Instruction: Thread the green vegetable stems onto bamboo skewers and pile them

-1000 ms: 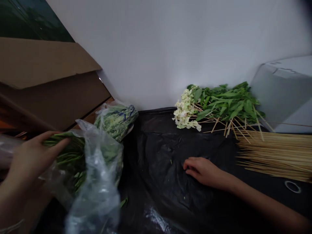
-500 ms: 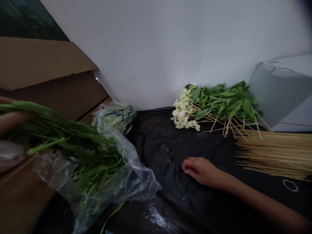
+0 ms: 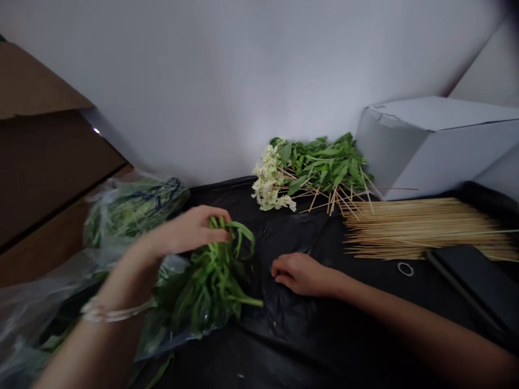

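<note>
My left hand [image 3: 200, 232], with a pale bracelet [image 3: 115, 310] on the wrist, is closed around a bunch of leafy greens [image 3: 208, 286]. The long leaves and stems hang below the fingers, over a clear plastic bag [image 3: 174, 337], and are partly blurred. To their right, my right hand [image 3: 298, 274] rests on the black plastic sheet [image 3: 316, 335], its fingers curled in and nothing visible in them. Beyond it, skewered green leaves [image 3: 324, 162] lie beside pale skewered leaves [image 3: 270, 178], their sticks pointing toward me.
Many bare bamboo skewers [image 3: 417, 227] lie at the right, near a small ring [image 3: 405, 269] and a dark phone [image 3: 474, 281]. A white box [image 3: 446, 146] stands behind them. At the left are another bag of greens [image 3: 133, 210] and a cardboard box [image 3: 44, 162].
My left hand has brought the greens rightward from the far left and lowered them near the middle. The view has turned right, revealing the phone. My right hand stays resting on the sheet.
</note>
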The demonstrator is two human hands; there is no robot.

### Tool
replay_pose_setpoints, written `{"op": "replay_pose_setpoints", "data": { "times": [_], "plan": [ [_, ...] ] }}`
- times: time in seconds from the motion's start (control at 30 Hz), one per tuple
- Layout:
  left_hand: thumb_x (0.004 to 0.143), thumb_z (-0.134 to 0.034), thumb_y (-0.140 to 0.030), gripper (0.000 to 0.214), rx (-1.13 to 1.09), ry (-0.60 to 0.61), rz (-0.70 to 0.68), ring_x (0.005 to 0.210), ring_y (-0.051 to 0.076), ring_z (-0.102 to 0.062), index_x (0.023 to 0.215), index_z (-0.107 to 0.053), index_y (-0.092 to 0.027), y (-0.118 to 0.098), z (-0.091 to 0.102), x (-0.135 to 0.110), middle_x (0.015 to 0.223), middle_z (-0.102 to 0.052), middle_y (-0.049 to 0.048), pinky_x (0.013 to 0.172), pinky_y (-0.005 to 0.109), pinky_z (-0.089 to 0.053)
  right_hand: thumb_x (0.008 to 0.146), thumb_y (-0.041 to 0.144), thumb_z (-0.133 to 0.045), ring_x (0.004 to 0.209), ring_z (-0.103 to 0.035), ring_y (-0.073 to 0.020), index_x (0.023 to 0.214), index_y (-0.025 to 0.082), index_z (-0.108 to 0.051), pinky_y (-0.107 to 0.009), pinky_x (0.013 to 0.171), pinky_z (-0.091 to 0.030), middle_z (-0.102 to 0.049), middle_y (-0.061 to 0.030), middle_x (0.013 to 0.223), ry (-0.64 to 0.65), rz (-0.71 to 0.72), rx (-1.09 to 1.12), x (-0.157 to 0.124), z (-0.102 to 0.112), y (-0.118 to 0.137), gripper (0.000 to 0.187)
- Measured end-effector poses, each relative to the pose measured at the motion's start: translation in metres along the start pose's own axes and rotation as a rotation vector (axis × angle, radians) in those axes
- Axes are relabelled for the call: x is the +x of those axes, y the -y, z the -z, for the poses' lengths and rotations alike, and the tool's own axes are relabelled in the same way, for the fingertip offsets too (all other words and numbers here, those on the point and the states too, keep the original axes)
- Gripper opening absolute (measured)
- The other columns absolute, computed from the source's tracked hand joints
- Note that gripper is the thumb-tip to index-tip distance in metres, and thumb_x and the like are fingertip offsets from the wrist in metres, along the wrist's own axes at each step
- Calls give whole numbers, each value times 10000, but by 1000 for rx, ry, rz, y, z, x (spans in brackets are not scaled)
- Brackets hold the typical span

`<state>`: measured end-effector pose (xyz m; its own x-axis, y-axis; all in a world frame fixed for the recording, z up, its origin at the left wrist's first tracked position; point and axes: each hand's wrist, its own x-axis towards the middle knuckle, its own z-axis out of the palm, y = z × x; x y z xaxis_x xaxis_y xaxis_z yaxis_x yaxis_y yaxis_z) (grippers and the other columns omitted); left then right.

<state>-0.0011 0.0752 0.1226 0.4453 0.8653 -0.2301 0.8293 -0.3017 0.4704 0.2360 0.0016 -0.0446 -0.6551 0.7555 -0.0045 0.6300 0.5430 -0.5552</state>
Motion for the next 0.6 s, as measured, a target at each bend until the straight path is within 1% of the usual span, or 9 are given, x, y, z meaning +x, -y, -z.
{"op": "replay_pose_setpoints", "data": {
  "times": [0.03, 0.1, 0.13, 0.2, 0.27, 0.33, 0.4, 0.5, 0.6],
  "plan": [
    [764, -627, -401, 321, -13, 43, -56, 569, 140, -583, 963, -722, -168, 2, -23, 12, 652, -667, -24, 510, 221, -432, 895, 217, -552, 878, -635, -167, 978, 210, -653, -248, 745, -417, -684, -34, 956, 10, 8, -19, -1, 2, 1, 131],
    [767, -639, -434, 498, -25, -101, -118, 710, 178, -646, 1201, -650, -190, 9, -63, 28, 912, -732, 35, 633, 269, -497, 894, 232, -559, 870, -640, -173, 963, 207, -658, -251, 740, -420, -689, -39, 942, 35, 27, -65, -3, 8, 2, 123],
    [753, -660, -457, 630, -48, -140, -130, 740, 189, -660, 1319, -570, -194, 13, -77, 33, 1050, -722, 73, 671, 295, -512, 893, 240, -564, 861, -643, -178, 946, 202, -661, -256, 736, -422, -692, -44, 928, 44, 32, -91, -5, 12, 3, 117],
    [741, -674, -498, 767, -89, -207, -102, 696, 181, -665, 1416, -469, -198, 20, -94, 36, 1212, -667, 130, 688, 325, -525, 892, 250, -568, 847, -649, -187, 922, 194, -663, -266, 730, -426, -699, -56, 911, 47, 23, -145, -7, 21, 3, 115],
    [764, -641, -529, 719, -103, -314, -57, 653, 166, -654, 1385, -500, -194, 28, -99, 30, 1220, -658, 137, 680, 329, -526, 912, 257, -543, 858, -652, -195, 922, 194, -662, -275, 740, -429, -704, -68, 926, 17, -18, -198, -8, 34, 2, 135],
    [792, -588, -552, 629, -98, -444, -4, 627, 157, -635, 1308, -562, -194, 38, -96, 18, 1143, -690, 105, 669, 320, -522, 948, 276, -492, 898, -651, -206, 939, 195, -656, -290, 768, -433, -703, -83, 970, -42, -90, -248, -9, 48, -2, 183],
    [794, -555, -576, 604, -88, -515, 66, 593, 152, -618, 1260, -588, -195, 55, -91, 3, 1063, -717, 74, 649, 308, -516, 971, 262, -435, 918, -650, -231, 941, 174, -649, -318, 778, -440, -700, -117, 980, -109, -190, -300, -11, 63, -9, 233],
    [778, -531, -605, 565, -25, -495, 190, 628, 184, -653, 1164, -643, -208, 90, -85, -24, 959, -749, 44, 620, 292, -507, 931, 226, -495, 875, -661, -261, 900, 169, -659, -350, 745, -460, -705, -136, 933, -126, -298, -361, -20, 85, -26, 176],
    [791, -501, -584, 466, 77, -430, 315, 730, 233, -705, 1020, -704, -232, 126, -80, -48, 860, -767, 32, 645, 287, -508, 812, 116, -602, 749, -674, -267, 709, 172, -666, -361, 678, -475, -698, -126, 763, -85, -382, -398, -36, 102, -46, 133]
  ]
}}
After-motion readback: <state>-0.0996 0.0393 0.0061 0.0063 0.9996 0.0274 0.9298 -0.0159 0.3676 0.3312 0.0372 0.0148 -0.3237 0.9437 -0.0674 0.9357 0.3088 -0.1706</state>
